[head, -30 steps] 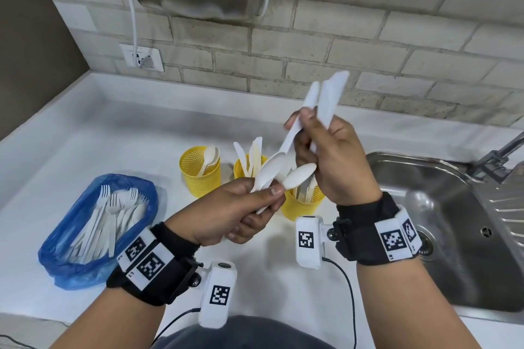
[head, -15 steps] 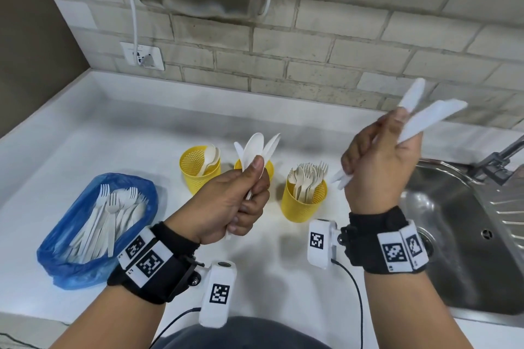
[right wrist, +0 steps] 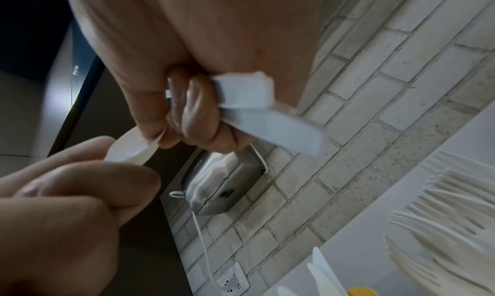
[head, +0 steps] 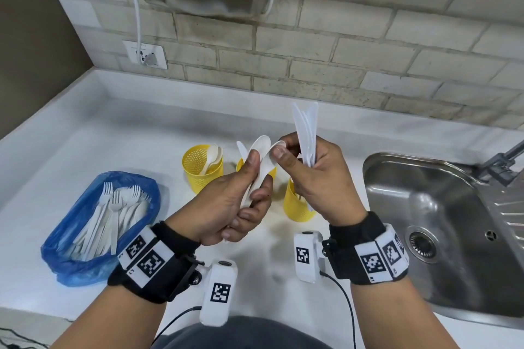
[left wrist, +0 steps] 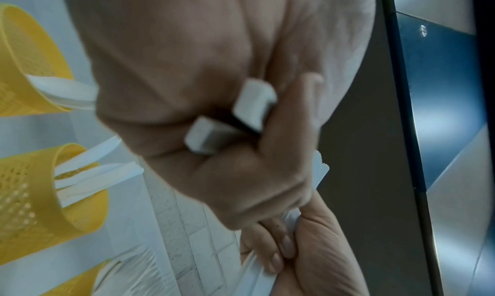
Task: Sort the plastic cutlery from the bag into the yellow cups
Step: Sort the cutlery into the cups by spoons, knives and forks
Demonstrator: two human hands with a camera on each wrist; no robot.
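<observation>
1. Spoons (head: 256, 170): left hand (head: 226, 207) has its grip clamped on the handles, held above the cups (head: 202, 167).
2. Right hand (head: 317, 184) has its grip clamped on knives (head: 306, 133), thumb and forefinger pinching one spoon bowl.
3. Advice: peel off one spoon at a time; thin, smooth, springy plastic nests and slips.
4. Cups are perforated and light, so drop pieces in handle-first.
5. Forks remain in the blue bag (head: 68, 258), crinkly film, on the desk (head: 113, 144).
</observation>
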